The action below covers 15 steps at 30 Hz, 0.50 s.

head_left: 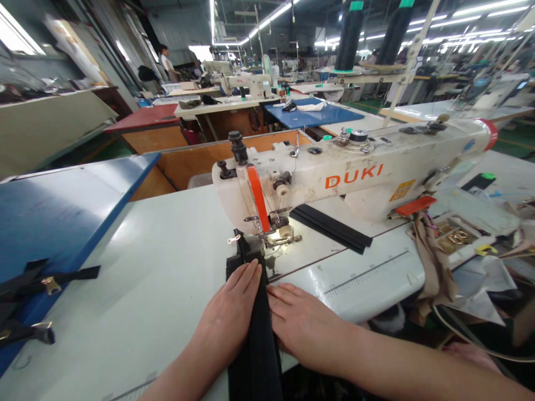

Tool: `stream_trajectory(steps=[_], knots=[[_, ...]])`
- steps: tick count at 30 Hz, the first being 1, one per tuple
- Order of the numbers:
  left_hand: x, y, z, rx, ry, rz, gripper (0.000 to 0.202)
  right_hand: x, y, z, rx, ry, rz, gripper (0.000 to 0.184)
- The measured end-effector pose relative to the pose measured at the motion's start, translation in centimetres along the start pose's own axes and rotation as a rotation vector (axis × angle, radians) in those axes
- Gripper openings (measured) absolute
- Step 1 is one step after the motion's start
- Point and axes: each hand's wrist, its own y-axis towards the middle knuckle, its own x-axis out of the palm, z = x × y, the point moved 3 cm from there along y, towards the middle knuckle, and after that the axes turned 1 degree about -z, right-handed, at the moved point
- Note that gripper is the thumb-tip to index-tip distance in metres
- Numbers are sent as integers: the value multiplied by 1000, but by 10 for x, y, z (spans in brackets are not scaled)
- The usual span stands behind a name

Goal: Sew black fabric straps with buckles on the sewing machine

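A long black fabric strip (259,334) with a zipper runs from the table's front edge up to the sewing machine (317,172). At its far end stands a metal zipper pull (234,239), just left of the presser foot (281,240). My left hand (234,303) lies on the strip, its fingers stretched out and pressed flat near the foot. My right hand (298,320) rests along the strip's right edge with its fingers extended; the fingertips touch the fabric's side. The needle area is partly hidden behind the machine's orange guard (259,199).
Black strips (332,227) lie under the machine arm. More black zipper pieces (29,295) sit at left, partly on a blue board (71,206). A box of metal hardware (455,236) and fabric scraps stand at right. Thread cones (350,39) rise behind.
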Motion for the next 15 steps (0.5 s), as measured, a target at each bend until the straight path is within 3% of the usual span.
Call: stream_trajectory(steps=[15], knots=[[2, -3, 0, -12, -47, 10, 49, 2, 0, 0, 0, 24, -20, 34]])
